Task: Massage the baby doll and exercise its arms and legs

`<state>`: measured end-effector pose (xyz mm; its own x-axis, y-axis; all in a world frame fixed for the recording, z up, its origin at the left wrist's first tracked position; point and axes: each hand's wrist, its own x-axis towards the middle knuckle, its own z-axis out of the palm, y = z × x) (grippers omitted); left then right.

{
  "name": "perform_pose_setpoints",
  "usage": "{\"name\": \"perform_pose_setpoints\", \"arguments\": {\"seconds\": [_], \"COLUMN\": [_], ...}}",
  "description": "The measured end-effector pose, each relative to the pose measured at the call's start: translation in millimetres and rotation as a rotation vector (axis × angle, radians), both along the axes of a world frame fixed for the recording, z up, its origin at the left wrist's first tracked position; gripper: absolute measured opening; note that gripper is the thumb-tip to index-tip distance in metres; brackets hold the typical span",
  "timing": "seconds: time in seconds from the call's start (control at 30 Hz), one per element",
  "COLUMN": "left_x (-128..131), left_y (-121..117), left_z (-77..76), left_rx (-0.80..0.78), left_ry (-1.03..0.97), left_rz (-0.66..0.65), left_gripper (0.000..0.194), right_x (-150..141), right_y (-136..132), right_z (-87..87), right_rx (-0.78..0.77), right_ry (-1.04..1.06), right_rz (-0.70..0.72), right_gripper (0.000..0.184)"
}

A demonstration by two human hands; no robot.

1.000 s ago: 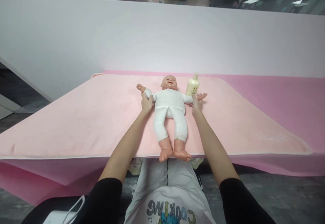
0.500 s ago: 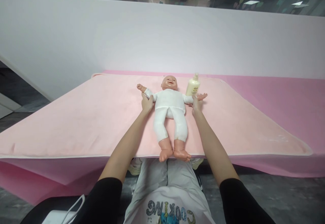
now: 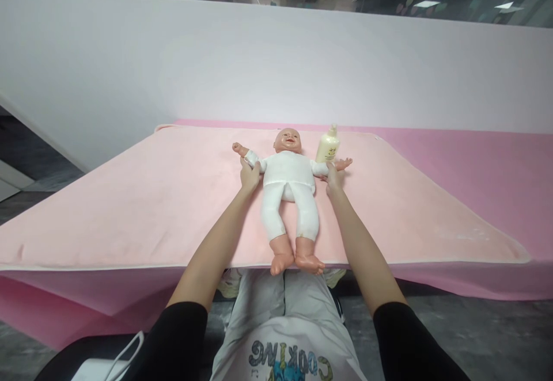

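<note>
A baby doll (image 3: 288, 168) with a white cloth body lies on its back, its head away from me and its feet at the table's front edge. Its arms are spread out to both sides. My left hand (image 3: 250, 175) is closed around the doll's arm on the left, near the wrist. On the other side, my right hand (image 3: 334, 177) grips the doll's right-side arm by the forearm. Just behind that arm stands a pale yellow pump bottle (image 3: 328, 146), upright, its base partly hidden by the doll's arm.
A light pink mat (image 3: 129, 197) lies over a darker pink tablecloth (image 3: 484, 168). Behind the table rises a white wall (image 3: 276, 64) with dark glass above it. At the lower left, a white object with a cord (image 3: 103, 368) rests on something black.
</note>
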<state>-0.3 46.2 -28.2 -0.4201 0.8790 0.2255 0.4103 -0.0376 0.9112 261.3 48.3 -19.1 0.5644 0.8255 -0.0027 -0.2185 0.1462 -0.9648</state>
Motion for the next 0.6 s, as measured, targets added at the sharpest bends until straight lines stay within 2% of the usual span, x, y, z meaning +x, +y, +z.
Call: {"name": "perform_pose_setpoints", "arguments": {"seconds": [0.6], "left_x": [0.8], "left_y": [-1.2], "left_z": [1.7], "left_rx": [0.008], "left_ry": [-0.009], "left_rz": [-0.001], "left_gripper": [0.062], "right_x": [1.3], "right_y": [1.7], "right_z": [-1.3], "right_rx": [0.014], "right_ry": [0.023], "right_rz": [0.018], "right_gripper": [0.086]}}
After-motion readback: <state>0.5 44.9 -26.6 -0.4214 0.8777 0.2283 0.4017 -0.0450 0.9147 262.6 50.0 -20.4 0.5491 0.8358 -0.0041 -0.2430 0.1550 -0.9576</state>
